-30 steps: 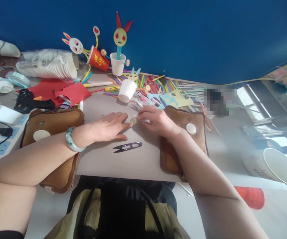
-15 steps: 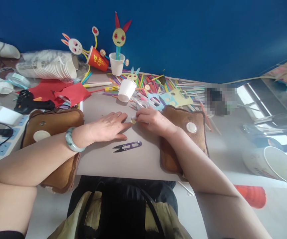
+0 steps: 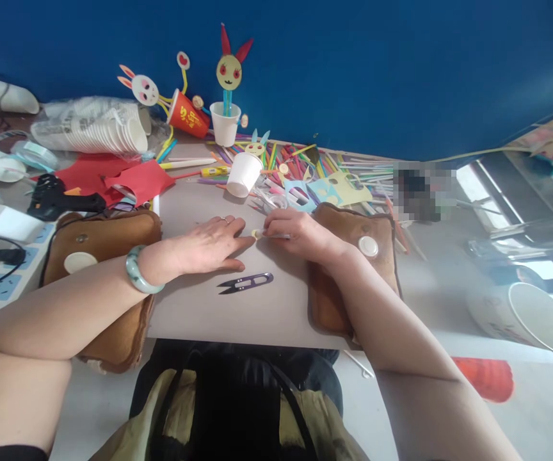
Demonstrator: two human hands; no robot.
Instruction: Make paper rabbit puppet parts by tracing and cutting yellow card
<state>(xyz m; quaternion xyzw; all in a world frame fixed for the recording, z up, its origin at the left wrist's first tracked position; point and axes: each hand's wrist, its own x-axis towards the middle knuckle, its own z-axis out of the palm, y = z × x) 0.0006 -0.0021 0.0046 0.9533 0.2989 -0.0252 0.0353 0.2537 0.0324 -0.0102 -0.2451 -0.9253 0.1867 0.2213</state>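
With the left hand (image 3: pixel 204 244) laid low on the surface (image 3: pixel 209 314), fingers loosely spread, index tip at the edge of the small pale disc (image 3: pixel 255 234). With the right hand (image 3: pixel 298 234), pinching a slim pale thing (image 3: pixel 283 237) just beside the same disc; too small to tell its exact kind. For good work, press the disc down lightly at the rim, not over its middle, and move the pinched thing gently, with small force. Watch for slipping of so little a piece. Mind also the dark snips (image 3: pixel 245 282), lying near, below both hands.
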